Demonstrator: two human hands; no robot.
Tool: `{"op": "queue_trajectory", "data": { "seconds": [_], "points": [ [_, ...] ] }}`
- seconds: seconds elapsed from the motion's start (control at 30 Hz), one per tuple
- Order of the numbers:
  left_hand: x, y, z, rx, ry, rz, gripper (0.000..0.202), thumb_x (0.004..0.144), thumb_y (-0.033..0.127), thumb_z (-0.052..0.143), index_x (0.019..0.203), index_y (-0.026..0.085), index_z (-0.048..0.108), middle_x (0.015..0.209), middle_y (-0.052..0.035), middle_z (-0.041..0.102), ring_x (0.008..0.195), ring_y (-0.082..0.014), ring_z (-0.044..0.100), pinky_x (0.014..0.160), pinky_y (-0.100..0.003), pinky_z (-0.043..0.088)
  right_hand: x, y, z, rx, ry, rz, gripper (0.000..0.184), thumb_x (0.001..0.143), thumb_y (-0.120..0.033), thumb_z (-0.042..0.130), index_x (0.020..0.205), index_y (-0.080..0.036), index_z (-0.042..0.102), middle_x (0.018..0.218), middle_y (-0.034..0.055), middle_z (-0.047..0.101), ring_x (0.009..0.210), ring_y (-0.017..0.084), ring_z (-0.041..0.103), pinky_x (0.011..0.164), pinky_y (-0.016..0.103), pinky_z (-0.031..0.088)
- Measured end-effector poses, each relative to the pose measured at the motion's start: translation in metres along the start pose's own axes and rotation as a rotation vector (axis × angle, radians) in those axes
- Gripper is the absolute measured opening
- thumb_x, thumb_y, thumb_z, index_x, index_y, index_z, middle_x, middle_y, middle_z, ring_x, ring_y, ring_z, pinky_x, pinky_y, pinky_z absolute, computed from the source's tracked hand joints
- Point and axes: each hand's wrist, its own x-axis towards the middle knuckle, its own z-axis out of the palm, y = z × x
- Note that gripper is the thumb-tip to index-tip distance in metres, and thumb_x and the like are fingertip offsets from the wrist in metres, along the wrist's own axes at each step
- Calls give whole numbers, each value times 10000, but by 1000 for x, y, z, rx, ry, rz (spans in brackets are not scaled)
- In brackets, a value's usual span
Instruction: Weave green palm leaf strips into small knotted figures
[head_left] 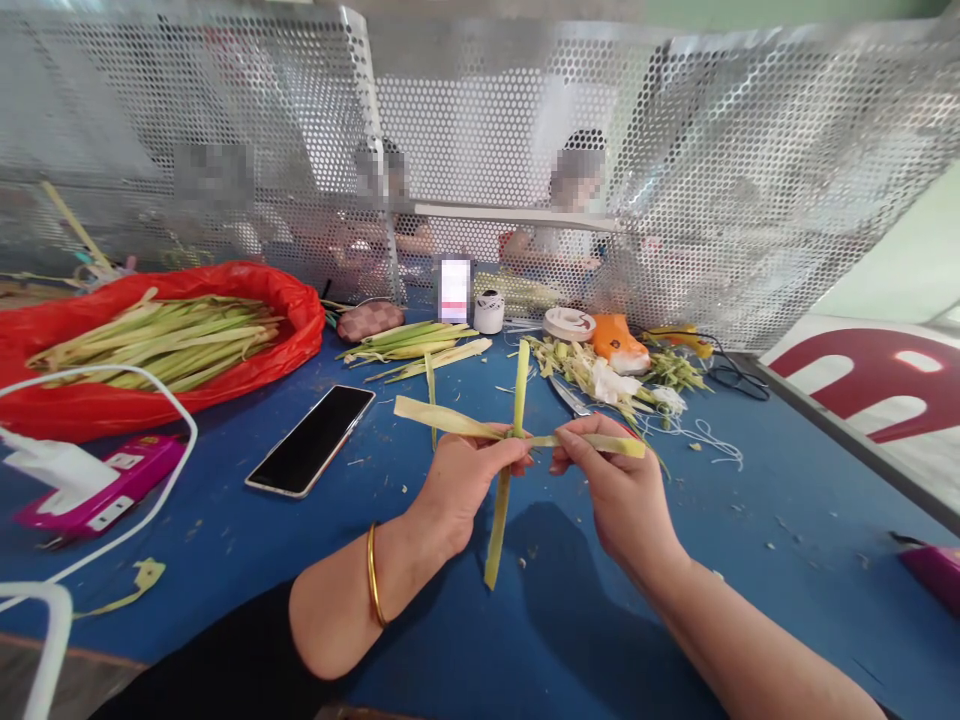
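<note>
Several pale green-yellow leaf strips (499, 520) cross one another above the blue table, their ends pointing left, right, up and down. My left hand (476, 475) pinches the crossing point between thumb and fingers; part of the crossing is hidden behind them. My right hand (600, 470) is closed on the strip end (626, 446) that points right. On the table behind my left hand lies a narrow loose strip (430, 385). A gold bangle circles my left wrist.
A red plastic bag (300, 300) of long leaves stands at left, near a phone (311, 440) and purple power strip (142, 475). Scissors (568, 395), leaf scraps (562, 360), tape roll (568, 322) and white string (705, 437) lie beyond my hands. A perforated metal screen (495, 130) separates other people.
</note>
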Motion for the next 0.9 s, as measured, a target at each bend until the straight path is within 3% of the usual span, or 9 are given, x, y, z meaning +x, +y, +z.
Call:
{"op": "queue_trajectory", "data": {
  "seconds": [0.3, 0.43, 0.53, 0.6, 0.73, 0.83, 0.9],
  "points": [
    [2, 4, -2, -120, 36, -111, 141, 651, 198, 754, 750, 106, 716, 604, -20, 638, 553, -80, 569, 574, -187, 450, 1, 0, 0, 45, 18, 35, 161, 761, -322, 690, 714, -182, 625, 587, -10, 612, 553, 138, 570, 576, 279, 462],
    [4, 6, -6, -151, 0, -151, 196, 696, 210, 730, 866, 114, 709, 630, -2, 625, 493, -74, 547, 522, -205, 462, 14, -1, -14, -175, -29, 48, 205, 753, -376, 684, 741, -173, 658, 646, 24, 651, 626, 171, 577, 611, 299, 438],
    [4, 6, -8, -69, -69, -150, 218, 702, 197, 729, 901, 111, 709, 679, -20, 652, 489, -71, 547, 480, -194, 448, 25, -6, -27, -403, 128, -132, 276, 742, -420, 688, 887, -185, 697, 870, 62, 696, 840, 233, 606, 738, 341, 442],
    [1, 5, -8, 42, -158, -163, 218, 703, 216, 734, 889, 105, 711, 715, -44, 678, 479, -71, 545, 432, -182, 410, 27, -11, -30, -507, 49, -165, 282, 775, -459, 647, 827, -191, 720, 883, 64, 702, 878, 248, 605, 776, 352, 432],
    [-4, 2, -6, 148, -328, -200, 249, 722, 324, 734, 853, 116, 692, 743, -59, 695, 487, -77, 555, 388, -167, 351, 20, -14, -20, -235, -330, 121, 334, 781, -492, 639, 663, -183, 686, 658, 20, 649, 688, 183, 589, 672, 298, 438],
    [-6, 1, -5, 147, -360, -208, 368, 787, 488, 647, 866, 129, 672, 711, -52, 686, 473, -75, 544, 389, -167, 343, 12, -10, -10, -50, -310, 174, 295, 768, -443, 672, 637, -180, 637, 605, -14, 591, 612, 128, 528, 630, 261, 418],
    [-5, 0, -4, 182, -351, -192, 371, 808, 495, 619, 839, 128, 666, 692, -48, 680, 462, -69, 534, 391, -166, 340, 9, -7, -6, -36, -268, 157, 303, 773, -427, 671, 616, -176, 606, 590, -22, 563, 589, 112, 493, 606, 250, 397]
  ]
}}
